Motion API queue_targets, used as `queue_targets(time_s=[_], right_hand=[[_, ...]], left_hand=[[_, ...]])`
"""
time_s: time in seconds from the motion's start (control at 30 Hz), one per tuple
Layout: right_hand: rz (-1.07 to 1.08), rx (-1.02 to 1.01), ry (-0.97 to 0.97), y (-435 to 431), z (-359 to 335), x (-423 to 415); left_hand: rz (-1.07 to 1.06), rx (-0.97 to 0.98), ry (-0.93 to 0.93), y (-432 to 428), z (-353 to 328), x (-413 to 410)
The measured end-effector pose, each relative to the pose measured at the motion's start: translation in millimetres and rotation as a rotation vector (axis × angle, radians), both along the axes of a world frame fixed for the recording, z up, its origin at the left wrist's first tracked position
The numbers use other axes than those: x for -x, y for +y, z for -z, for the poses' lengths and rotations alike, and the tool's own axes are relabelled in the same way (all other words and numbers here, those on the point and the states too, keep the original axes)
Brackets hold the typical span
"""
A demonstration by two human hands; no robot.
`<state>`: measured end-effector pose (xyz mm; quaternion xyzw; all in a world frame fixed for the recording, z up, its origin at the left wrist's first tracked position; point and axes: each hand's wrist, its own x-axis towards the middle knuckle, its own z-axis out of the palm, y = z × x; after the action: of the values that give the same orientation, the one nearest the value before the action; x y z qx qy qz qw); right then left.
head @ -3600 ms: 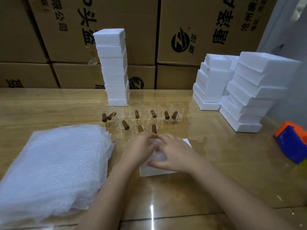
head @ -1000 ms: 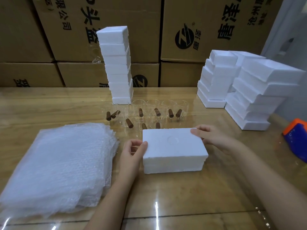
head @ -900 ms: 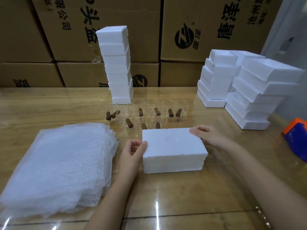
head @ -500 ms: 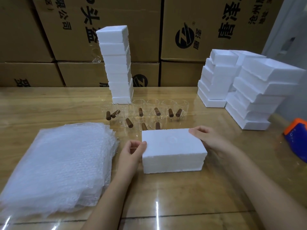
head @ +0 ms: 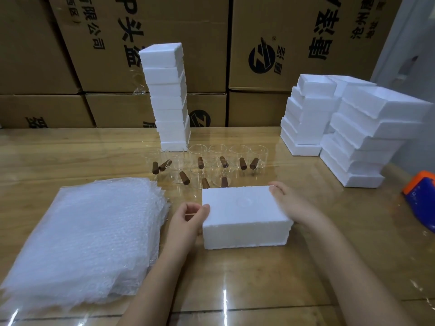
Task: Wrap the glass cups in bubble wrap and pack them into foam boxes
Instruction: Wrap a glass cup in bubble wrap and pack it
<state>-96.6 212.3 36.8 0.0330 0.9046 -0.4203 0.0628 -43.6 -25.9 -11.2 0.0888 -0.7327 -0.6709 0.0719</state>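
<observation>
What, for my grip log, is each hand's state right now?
Left hand: grips the foam box at its left end, thumb on top.
Right hand: open, pressing its right end.

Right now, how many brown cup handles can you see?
9. Six handles stand in the back row, three nearer, just behind the foam box, which may hide more.
</observation>
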Motion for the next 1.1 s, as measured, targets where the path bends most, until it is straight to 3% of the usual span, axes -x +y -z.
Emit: queue_targets(time_s=[0.07,0.17,0.5,0.87,1.1], right_hand=[[0.026,-0.051,-0.099,-1.1,-1.4,-0.8],[0.086,0.061,-0.295,4.1,-6.2,-9.1],[0.1,0.239,-0.244,9.2,-3.5,-17.1],[0.102,0.371,-0.201,8.6,-11.6,-30.2],[-0.098,0.557,-0.287,17.1,-17.7,-38.6]], left_hand=[[0.001,0.014,-0.026,0.0,-2.5,-0.2],[-0.001,0.002,-0.056,-0.1,-5.7,-1.3],[0.085,-0.052,-0.331,-4.1,-18.2,0.0],[0.114,-0.2,-0.275,12.4,-28.0,-16.1],[0.095,-0.188,-0.123,-2.9,-49.4,-6.2]])
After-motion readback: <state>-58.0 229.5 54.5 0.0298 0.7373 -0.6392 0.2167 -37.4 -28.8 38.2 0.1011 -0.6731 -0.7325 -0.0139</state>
